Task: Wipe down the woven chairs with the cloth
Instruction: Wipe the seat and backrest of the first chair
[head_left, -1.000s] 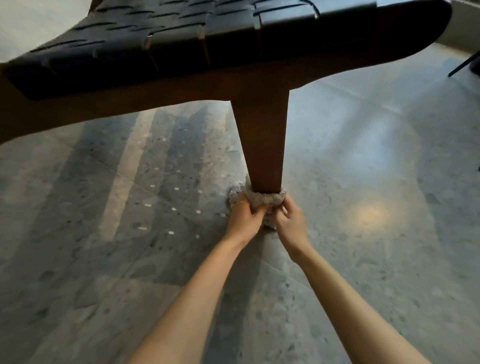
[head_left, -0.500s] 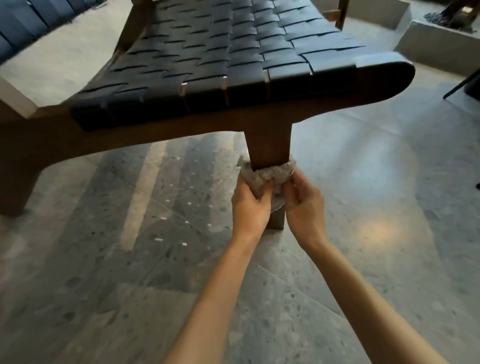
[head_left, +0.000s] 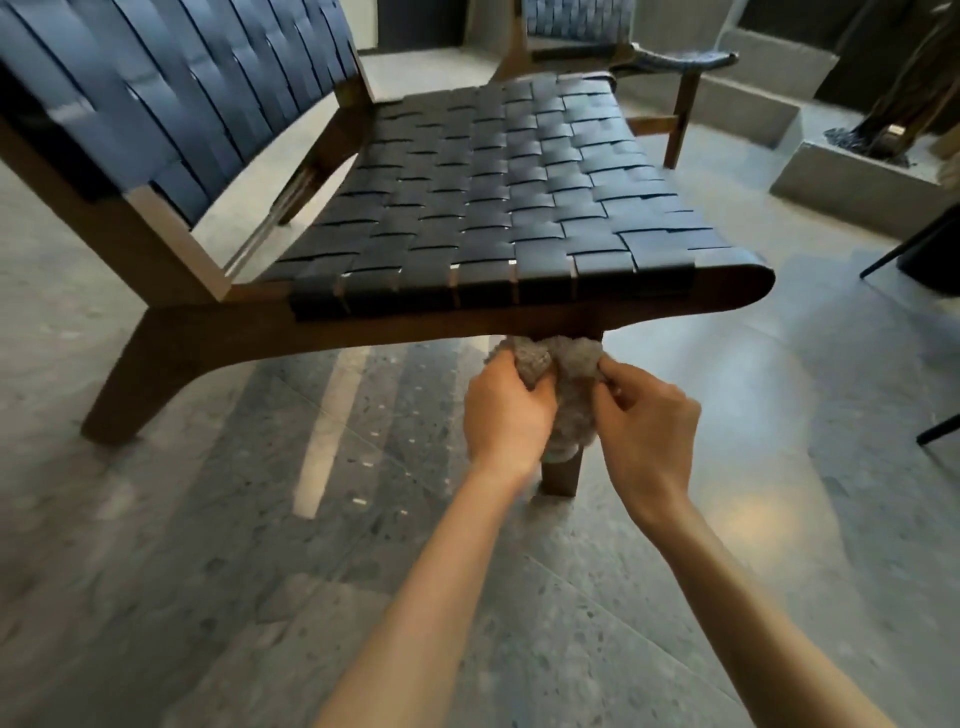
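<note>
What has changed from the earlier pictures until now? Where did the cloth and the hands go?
The cloth, wrapped round the front chair leg, slid upward: from the foot of the leg near the floor, past its middle, to the top just under the seat frame. The left hand and right hand rose with it. Unchanged: both hands grip the cloth on the same leg; nothing was let go.

The near chair has a seat and tilted back of dark blue woven straps on a brown wooden frame, and it stands upright on the floor. A second chair of the same weave stands behind it, partly visible. The grey, fuzzy cloth is bunched around the top of the near chair's front leg, just under the seat rail, and is gripped by the left hand and right hand.
</note>
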